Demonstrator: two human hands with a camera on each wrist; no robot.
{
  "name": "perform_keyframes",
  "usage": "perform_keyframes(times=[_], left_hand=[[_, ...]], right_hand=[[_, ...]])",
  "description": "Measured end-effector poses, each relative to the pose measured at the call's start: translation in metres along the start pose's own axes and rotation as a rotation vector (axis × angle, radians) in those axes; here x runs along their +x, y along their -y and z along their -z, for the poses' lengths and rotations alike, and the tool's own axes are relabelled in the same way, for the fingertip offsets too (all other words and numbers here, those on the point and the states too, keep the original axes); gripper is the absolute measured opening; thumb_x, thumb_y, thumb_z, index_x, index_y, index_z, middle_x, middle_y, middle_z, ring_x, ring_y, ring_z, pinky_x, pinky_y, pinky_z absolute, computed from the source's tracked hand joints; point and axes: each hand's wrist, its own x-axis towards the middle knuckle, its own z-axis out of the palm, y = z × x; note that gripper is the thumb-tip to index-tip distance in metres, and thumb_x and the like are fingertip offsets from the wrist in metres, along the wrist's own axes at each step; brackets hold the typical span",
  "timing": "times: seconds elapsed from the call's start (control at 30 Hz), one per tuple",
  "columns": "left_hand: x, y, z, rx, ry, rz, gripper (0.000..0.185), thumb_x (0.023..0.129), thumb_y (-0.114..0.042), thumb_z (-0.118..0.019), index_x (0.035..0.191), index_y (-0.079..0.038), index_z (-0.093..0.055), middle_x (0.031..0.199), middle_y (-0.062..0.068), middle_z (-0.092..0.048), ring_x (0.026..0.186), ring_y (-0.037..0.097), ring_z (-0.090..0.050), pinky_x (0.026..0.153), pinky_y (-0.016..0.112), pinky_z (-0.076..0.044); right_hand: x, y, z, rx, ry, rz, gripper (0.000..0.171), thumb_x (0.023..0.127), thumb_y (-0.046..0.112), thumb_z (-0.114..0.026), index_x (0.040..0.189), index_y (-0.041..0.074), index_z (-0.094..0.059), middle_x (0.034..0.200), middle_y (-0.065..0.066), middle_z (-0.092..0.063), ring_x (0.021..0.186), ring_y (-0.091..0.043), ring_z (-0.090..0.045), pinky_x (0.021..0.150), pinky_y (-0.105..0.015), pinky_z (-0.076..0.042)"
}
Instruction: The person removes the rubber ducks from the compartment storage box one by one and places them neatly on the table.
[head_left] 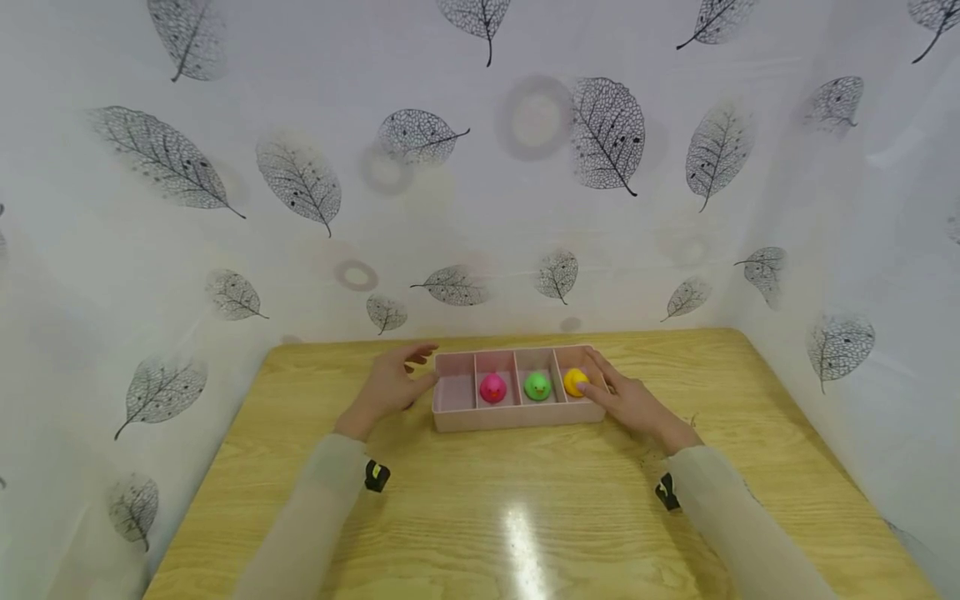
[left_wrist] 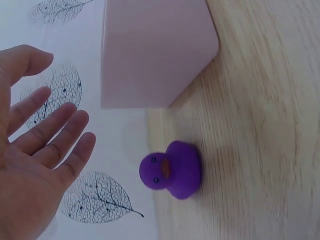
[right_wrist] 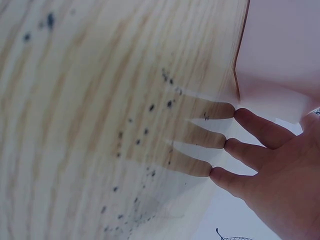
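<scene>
A pale pink divided box [head_left: 517, 417] lies crosswise on the table. Counted from the left, its second compartment holds a pink rubber duck [head_left: 492, 388], the third a green duck [head_left: 537, 386], the fourth a yellow duck [head_left: 575, 382]. My right hand [head_left: 633, 404] grips the box's right end, thumb over the rim by the yellow duck; in the right wrist view its other fingers [right_wrist: 260, 127] touch the table outside. Beside the left end is my left hand [head_left: 386, 386], fingers loosely spread and holding nothing. A purple duck [left_wrist: 182, 170] sits on the table near that end, hidden in the head view.
The wooden table [head_left: 480, 517] ends just behind the box, where a white leaf-print curtain [head_left: 480, 208] hangs. The same curtain closes in both sides. Dark specks [right_wrist: 151, 107] mark the tabletop by the right hand.
</scene>
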Motion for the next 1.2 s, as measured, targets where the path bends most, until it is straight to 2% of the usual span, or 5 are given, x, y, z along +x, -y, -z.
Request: perform_keyframes(times=[0.3, 0.67, 0.77, 0.97, 1.2], left_hand=[[0.009, -0.014, -0.017, -0.071, 0.053, -0.021, 0.048, 0.093, -0.016, -0.076, 0.137, -0.002, -0.065, 0.128, 0.024, -0.072, 0.115, 0.040, -0.067, 0.096, 0.059, -0.058], [0.021, -0.037, -0.036, -0.081, 0.140, 0.084, 0.049, 0.094, -0.020, -0.076, 0.139, -0.004, -0.065, 0.131, 0.018, -0.071, 0.121, 0.036, -0.067, 0.104, 0.050, -0.058], [0.022, -0.040, -0.041, -0.103, 0.156, 0.105, 0.048, 0.094, -0.018, -0.077, 0.139, -0.005, -0.065, 0.132, 0.019, -0.071, 0.123, 0.037, -0.067, 0.106, 0.050, -0.057], [0.024, -0.040, -0.049, -0.155, 0.181, 0.089, 0.048, 0.094, -0.011, -0.075, 0.140, -0.001, -0.063, 0.137, 0.024, -0.067, 0.126, 0.042, -0.065, 0.108, 0.051, -0.056], [0.028, -0.042, -0.058, -0.126, 0.221, 0.082, 0.051, 0.093, -0.013, -0.077, 0.141, -0.001, -0.062, 0.140, 0.025, -0.065, 0.126, 0.046, -0.064, 0.106, 0.054, -0.057]], right_hand=[[0.000, -0.001, 0.000, 0.004, -0.001, -0.003, 0.083, 0.105, 0.067, -0.045, 0.170, 0.037, -0.004, 0.166, -0.030, -0.035, 0.140, -0.063, -0.044, 0.113, -0.078, -0.037], [-0.002, 0.001, 0.001, 0.005, -0.001, -0.007, 0.082, 0.105, 0.067, -0.044, 0.170, 0.038, -0.004, 0.165, -0.031, -0.036, 0.140, -0.063, -0.044, 0.113, -0.078, -0.037], [-0.002, 0.001, 0.001, 0.000, -0.003, 0.000, 0.081, 0.105, 0.066, -0.044, 0.170, 0.039, -0.003, 0.164, -0.031, -0.037, 0.139, -0.063, -0.045, 0.113, -0.077, -0.038], [-0.002, 0.002, 0.001, -0.011, -0.013, 0.009, 0.081, 0.105, 0.066, -0.044, 0.170, 0.038, -0.003, 0.164, -0.031, -0.038, 0.138, -0.063, -0.047, 0.113, -0.077, -0.039], [-0.003, 0.004, 0.002, -0.002, -0.005, 0.000, 0.080, 0.105, 0.066, -0.044, 0.169, 0.042, -0.002, 0.164, -0.030, -0.037, 0.139, -0.063, -0.046, 0.113, -0.077, -0.038]])
